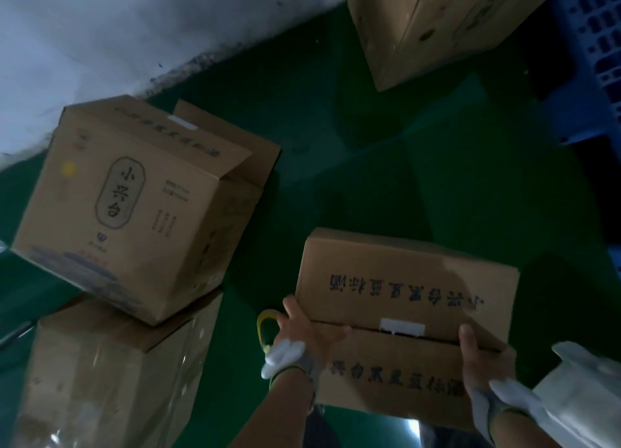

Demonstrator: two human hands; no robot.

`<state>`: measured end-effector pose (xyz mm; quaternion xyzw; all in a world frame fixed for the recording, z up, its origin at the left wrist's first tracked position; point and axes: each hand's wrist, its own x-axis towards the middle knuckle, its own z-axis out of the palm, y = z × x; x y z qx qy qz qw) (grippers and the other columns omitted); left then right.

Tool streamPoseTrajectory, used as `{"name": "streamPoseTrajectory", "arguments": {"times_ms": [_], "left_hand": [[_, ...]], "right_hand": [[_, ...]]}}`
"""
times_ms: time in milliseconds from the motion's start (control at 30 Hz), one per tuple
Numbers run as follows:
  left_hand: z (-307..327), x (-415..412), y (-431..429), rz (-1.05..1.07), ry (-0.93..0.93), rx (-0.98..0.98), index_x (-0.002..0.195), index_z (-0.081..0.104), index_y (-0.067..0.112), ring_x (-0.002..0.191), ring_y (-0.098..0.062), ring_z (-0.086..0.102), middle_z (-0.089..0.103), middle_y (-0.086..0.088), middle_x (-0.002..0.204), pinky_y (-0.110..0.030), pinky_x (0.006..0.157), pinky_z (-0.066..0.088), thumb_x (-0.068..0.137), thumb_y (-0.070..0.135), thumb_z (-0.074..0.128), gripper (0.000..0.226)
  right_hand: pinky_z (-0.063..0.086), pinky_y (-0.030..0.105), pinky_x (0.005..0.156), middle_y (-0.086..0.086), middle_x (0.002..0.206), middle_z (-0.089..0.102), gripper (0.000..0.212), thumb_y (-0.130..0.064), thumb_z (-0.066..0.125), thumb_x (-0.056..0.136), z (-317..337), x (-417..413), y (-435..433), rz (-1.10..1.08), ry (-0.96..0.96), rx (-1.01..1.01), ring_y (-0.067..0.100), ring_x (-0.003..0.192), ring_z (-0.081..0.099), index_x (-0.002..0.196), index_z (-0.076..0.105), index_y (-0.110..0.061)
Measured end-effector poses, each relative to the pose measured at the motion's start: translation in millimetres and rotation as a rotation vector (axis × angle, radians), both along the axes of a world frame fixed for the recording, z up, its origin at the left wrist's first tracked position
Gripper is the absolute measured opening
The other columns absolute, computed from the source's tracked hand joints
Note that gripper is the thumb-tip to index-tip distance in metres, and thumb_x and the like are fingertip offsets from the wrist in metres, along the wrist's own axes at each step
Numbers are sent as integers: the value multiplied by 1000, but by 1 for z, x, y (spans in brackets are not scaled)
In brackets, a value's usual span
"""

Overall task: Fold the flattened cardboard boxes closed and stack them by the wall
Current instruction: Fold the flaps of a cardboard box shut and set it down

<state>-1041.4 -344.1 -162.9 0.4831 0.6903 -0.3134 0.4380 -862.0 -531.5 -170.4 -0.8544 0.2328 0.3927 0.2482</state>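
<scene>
I hold a folded-up cardboard box (403,299) above the green floor, its two top flaps meeting at a seam with a white tape remnant. My left hand (302,330) grips its left edge and my right hand (480,357) grips its right side, thumb on top. White gloves hang rolled down at both wrists. To the left, a printed cardboard box (134,205) sits tilted on top of another box (111,380), with one flap sticking out. This pile stands near the white wall (117,37).
A third cardboard box (430,27) stands at the top right on the green floor (369,152). A blue plastic pallet (591,61) lies at the right edge. A yellow loop (265,323) shows beside my left wrist.
</scene>
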Motion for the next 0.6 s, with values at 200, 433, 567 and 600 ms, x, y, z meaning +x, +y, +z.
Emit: {"name": "streamPoseTrajectory", "arguments": {"times_ms": [200,433,567,600], "left_hand": [[20,-11,23,62,-98,34,98,21,34,81,-29,61,52,-5,104,-49,72,57,36,86,60,90],[80,0,93,127,-261,200,120,29,21,87,-25,57,55,-10,120,-40,74,48,77,67,58,69],[99,27,164,20,-351,238,118,28,23,77,-20,52,57,-8,117,-36,68,45,78,67,57,66],[96,32,181,15,-363,223,119,27,23,78,-21,53,57,-9,118,-37,70,46,77,68,57,67]], "right_hand": [[49,37,95,28,132,53,96,-69,62,73,28,21,44,139,-37,51,44,118,54,135,42,1],[42,52,99,28,131,53,76,-54,55,87,102,56,130,203,-125,37,45,114,54,137,33,0],[41,49,91,29,137,44,80,-53,52,90,130,78,176,151,-212,1,48,118,49,144,24,-1],[41,49,90,29,137,44,79,-52,52,90,128,80,188,146,-232,-17,48,117,49,143,25,-1]]}}
